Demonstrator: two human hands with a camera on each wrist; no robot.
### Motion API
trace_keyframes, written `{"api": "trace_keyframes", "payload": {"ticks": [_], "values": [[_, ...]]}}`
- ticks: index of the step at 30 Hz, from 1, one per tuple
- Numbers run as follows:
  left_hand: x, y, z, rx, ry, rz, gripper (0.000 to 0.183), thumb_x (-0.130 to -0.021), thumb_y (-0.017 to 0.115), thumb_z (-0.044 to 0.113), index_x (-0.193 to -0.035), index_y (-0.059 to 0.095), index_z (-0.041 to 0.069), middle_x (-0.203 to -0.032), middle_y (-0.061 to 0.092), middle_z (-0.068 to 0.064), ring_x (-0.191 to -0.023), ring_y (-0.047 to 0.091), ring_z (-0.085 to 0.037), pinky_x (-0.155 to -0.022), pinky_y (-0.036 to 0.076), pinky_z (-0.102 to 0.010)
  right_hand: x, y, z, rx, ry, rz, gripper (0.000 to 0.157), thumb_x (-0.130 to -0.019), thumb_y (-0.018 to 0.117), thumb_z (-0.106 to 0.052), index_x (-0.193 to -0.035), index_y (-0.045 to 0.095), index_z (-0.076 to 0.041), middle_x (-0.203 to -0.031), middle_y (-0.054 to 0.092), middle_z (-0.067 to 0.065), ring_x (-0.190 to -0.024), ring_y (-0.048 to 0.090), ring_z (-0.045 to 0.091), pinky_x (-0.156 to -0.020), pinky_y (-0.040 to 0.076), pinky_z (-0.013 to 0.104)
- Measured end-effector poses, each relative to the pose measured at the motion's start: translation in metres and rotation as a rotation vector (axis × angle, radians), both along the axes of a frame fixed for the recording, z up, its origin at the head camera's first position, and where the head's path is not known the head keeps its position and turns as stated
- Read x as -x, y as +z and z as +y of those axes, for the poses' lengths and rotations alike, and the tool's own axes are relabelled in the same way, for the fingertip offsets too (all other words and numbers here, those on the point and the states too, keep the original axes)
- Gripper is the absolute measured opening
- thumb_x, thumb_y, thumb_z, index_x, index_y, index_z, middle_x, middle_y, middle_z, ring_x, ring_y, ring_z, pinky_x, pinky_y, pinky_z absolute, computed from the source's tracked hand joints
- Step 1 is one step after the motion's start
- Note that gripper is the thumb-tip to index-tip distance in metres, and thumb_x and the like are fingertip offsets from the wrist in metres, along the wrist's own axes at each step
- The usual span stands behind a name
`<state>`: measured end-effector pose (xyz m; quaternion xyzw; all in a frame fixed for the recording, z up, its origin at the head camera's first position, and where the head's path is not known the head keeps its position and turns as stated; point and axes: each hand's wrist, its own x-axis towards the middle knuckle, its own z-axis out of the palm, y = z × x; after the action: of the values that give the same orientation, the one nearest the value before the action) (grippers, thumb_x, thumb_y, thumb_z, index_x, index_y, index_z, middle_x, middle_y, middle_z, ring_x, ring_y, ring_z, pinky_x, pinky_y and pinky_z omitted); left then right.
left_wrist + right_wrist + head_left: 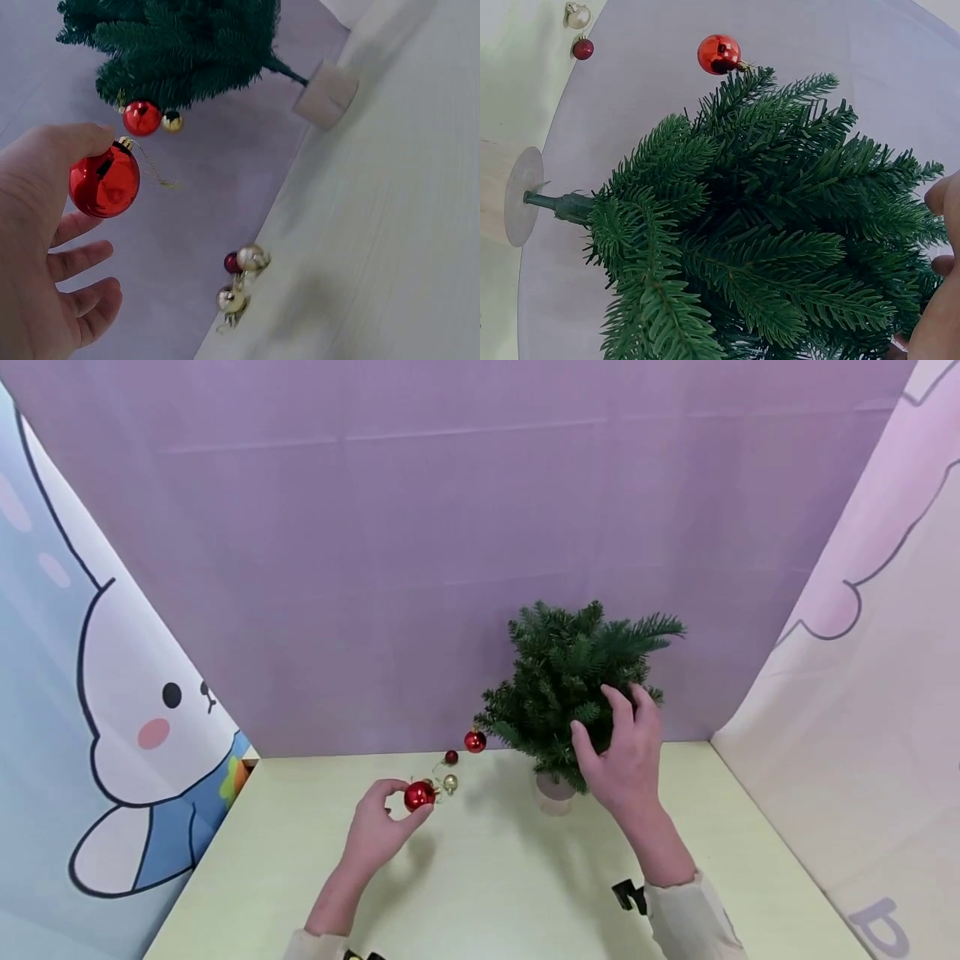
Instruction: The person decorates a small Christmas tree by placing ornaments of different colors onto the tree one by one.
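Note:
Between thumb and fingers my left hand (375, 833) holds a shiny red Christmas bauble (419, 795); in the left wrist view this bauble (106, 184) shows a gold cap and trailing gold string. To its right stands a small artificial Christmas tree (558, 685) on a pale round base (553, 798). My right hand (628, 758) is at the tree's right side, thumb and fingers spread and slightly bent by the branches; whether it touches them I cannot tell. Another red bauble (718, 54) hangs from a branch tip, with a small gold bauble (172, 121) beside it in the left wrist view.
Several small baubles lie towards the back of the pale table (480, 893), among them a dark red bauble (451, 757) and a gold bauble (450, 783). A purple cloth backdrop (375, 568) rises behind, with printed cloths on both sides.

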<state>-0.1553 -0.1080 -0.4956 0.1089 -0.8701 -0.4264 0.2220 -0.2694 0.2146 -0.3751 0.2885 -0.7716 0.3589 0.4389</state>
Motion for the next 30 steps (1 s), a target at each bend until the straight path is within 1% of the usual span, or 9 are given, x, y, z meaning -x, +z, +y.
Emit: {"api": "trace_keyframes", "payload": {"ticks": [4,7,11,15,21,26,30], "values": [[0.002,-0.001,0.011,-0.037,-0.01,0.011,0.052,-0.076,0.082,0.043,-0.112,0.063,0.011,-0.118,0.06,-0.002,-0.111,0.053,-0.022,-0.081,0.047,-0.04,0.001,-0.001,-0.001,0.011,0.002,-0.007,0.055,-0.087,0.069,-0.027,-0.133,0.052,-0.002,-0.138,0.038,0.03,-0.124,0.038,0.047,-0.097,0.031,0.062],[0.004,-0.001,0.019,-0.046,-0.015,0.009,0.053,-0.076,0.083,0.042,-0.113,0.063,0.011,-0.119,0.06,-0.003,-0.113,0.053,-0.023,-0.084,0.048,-0.043,0.002,-0.002,0.0,0.02,0.004,-0.009,0.055,-0.085,0.071,-0.022,-0.132,0.053,-0.002,-0.139,0.038,0.029,-0.124,0.038,0.047,-0.096,0.032,0.063],[0.004,0.002,0.025,-0.05,-0.018,0.009,0.054,-0.076,0.082,0.043,-0.115,0.063,0.01,-0.118,0.06,-0.002,-0.112,0.053,-0.022,-0.086,0.048,-0.046,0.001,-0.004,0.002,0.019,0.004,-0.011,0.056,-0.083,0.073,-0.021,-0.132,0.053,-0.002,-0.139,0.037,0.029,-0.123,0.038,0.047,-0.095,0.032,0.063],[0.005,0.01,0.03,-0.041,-0.028,0.037,0.052,-0.076,0.082,0.044,-0.114,0.063,0.013,-0.114,0.06,0.001,-0.108,0.053,-0.019,-0.083,0.049,-0.045,0.002,-0.004,0.003,0.001,-0.003,0.0,0.057,-0.084,0.072,-0.024,-0.133,0.052,-0.002,-0.138,0.038,0.03,-0.123,0.038,0.047,-0.095,0.032,0.062],[0.008,0.025,0.037,-0.03,-0.051,0.092,0.052,-0.077,0.08,0.047,-0.112,0.064,0.013,-0.112,0.061,0.002,-0.107,0.055,-0.018,-0.082,0.048,-0.041,0.003,-0.004,0.0,-0.022,-0.049,0.058,0.056,-0.087,0.066,-0.032,-0.131,0.052,0.0,-0.137,0.038,0.032,-0.122,0.038,0.047,-0.096,0.031,0.062],[0.01,0.036,0.043,-0.038,-0.076,0.131,0.05,-0.077,0.08,0.047,-0.111,0.064,0.015,-0.11,0.061,0.004,-0.104,0.056,-0.019,-0.08,0.049,-0.04,0.002,-0.006,-0.004,0.008,-0.077,0.099,0.055,-0.086,0.067,-0.032,-0.128,0.054,0.0,-0.138,0.038,0.03,-0.123,0.038,0.046,-0.096,0.03,0.063],[0.011,0.044,0.047,-0.027,-0.094,0.168,0.048,-0.077,0.08,0.045,-0.111,0.063,0.015,-0.111,0.06,0.005,-0.104,0.055,-0.017,-0.076,0.05,-0.039,-0.002,-0.007,-0.008,0.006,-0.092,0.126,0.055,-0.085,0.068,-0.031,-0.127,0.054,0.001,-0.141,0.036,0.028,-0.126,0.037,0.045,-0.097,0.029,0.063]]}}
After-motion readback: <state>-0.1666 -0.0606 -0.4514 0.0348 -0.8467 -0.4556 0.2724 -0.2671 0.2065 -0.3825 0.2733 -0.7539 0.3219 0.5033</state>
